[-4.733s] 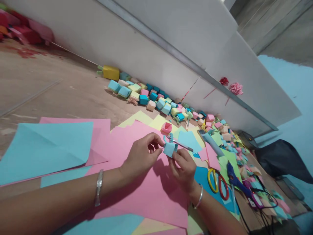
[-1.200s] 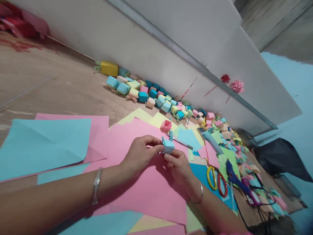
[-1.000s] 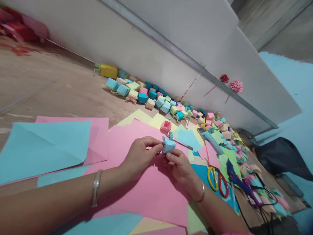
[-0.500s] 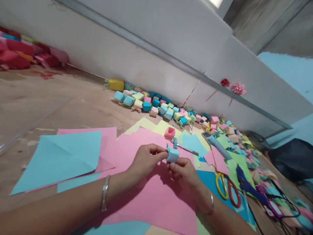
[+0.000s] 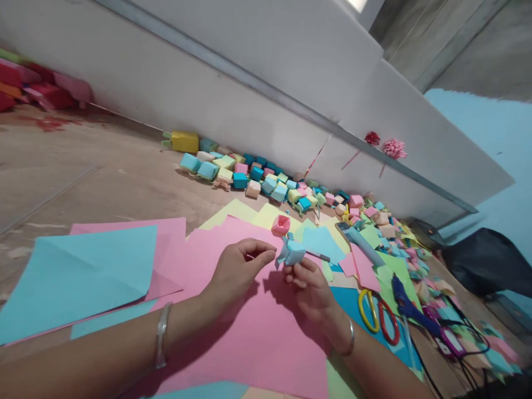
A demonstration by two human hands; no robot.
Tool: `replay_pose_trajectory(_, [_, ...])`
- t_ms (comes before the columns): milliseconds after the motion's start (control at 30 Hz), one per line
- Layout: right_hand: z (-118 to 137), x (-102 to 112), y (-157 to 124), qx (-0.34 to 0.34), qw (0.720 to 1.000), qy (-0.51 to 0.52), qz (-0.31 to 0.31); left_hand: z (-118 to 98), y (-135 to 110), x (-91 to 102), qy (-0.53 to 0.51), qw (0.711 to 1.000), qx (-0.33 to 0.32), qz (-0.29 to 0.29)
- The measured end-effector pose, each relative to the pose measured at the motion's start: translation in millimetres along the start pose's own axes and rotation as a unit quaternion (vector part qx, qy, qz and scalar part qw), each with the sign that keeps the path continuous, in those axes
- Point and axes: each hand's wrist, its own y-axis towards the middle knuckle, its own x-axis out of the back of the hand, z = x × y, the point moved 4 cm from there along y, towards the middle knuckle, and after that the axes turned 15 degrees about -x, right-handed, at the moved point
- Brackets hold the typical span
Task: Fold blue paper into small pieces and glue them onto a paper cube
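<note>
My right hand (image 5: 307, 284) pinches a small folded light-blue paper piece (image 5: 292, 254) from below and holds it just above a large pink sheet (image 5: 266, 338). My left hand (image 5: 240, 267) is curled, its thumb and forefinger meeting at the piece's left flap. Each wrist wears a silver bangle. A small pink paper cube (image 5: 280, 224) sits just beyond the hands, and a pen (image 5: 319, 255) lies behind the blue piece.
A big light-blue sheet (image 5: 83, 271) lies at the left. Scissors with yellow and red handles (image 5: 377, 317) and a blue glue gun (image 5: 405, 302) with cables are at the right. Several coloured paper cubes (image 5: 249, 177) line the white wall. A dark bag (image 5: 486, 260) lies far right.
The blue piece has been turned and reshaped between my fingers, from a closed box look to one with a flap sticking out at the left. The camera view has shifted slightly.
</note>
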Motion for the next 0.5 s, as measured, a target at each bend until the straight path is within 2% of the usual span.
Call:
replay_pose_trajectory(233, [2,8,7,0.009,0.995,0.097,0.002,25,-2,1.7,0.000,0.998,0.060,0.005])
replay_pose_trajectory(400, [2,5,9,-0.028,0.995,0.099,0.006,25,7,7.8,0.039,0.999,0.015,0.013])
replay_pose_trajectory(500, [1,4,10,-0.042,0.994,0.101,0.018,25,12,12.1,0.061,0.998,0.016,0.008])
